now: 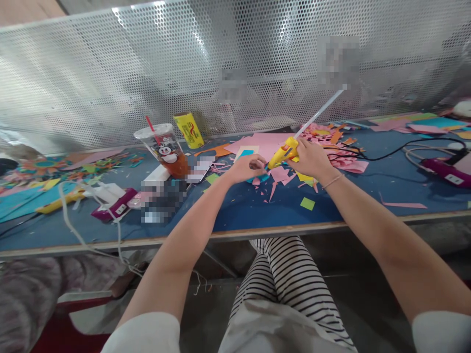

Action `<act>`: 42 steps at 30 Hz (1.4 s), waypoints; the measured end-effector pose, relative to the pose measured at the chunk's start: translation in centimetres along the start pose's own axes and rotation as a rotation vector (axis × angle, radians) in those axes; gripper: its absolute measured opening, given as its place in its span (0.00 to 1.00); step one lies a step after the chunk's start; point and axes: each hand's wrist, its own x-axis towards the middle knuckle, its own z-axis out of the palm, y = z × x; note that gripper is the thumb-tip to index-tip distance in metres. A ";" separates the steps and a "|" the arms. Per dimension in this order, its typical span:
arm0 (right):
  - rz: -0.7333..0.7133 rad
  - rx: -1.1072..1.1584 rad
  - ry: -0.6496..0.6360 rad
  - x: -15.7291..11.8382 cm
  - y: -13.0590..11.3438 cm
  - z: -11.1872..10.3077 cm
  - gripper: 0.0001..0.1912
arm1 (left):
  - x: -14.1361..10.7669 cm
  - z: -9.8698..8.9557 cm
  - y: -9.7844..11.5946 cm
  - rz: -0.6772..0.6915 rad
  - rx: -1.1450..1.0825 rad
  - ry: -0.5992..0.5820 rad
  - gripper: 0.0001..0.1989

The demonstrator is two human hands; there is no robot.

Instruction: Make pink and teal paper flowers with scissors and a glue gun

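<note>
My right hand (312,159) is closed around a yellow hot glue gun (282,153). A long translucent glue stick (319,113) juts out of its back end, up and to the right. The gun's nozzle points down and left, close to the fingertips of my left hand (247,168). Those fingers are curled in a pinch at a blue paper piece (257,178) low over the table; my hand hides part of it. Pink paper scraps (280,174) lie just right of the nozzle, and a green paper square (307,203) lies nearer the table edge.
On the blue table (253,215), a plastic cup (165,149) with a red straw stands left, by a yellow packet (189,130). Purple power strips (115,205) with cords lie at both sides. Another yellow glue gun (61,202) is far left. A perforated metal screen (206,63) rises behind.
</note>
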 end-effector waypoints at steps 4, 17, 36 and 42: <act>0.068 0.043 0.031 0.0 0.8 0.2 0.31 | 0.1 0.3 -0.1 0.027 0.048 -0.007 0.10; 0.088 0.138 0.068 0.0 1.2 0.5 0.32 | 0.4 0.7 -0.4 0.206 0.637 -0.194 0.08; 0.235 0.163 0.053 0.2 1.5 1.1 0.30 | 0.4 1.5 0.1 0.170 0.866 -0.184 0.09; 0.249 0.170 0.074 0.3 2.0 1.1 0.31 | 0.4 0.0 -0.5 0.247 0.629 0.035 0.08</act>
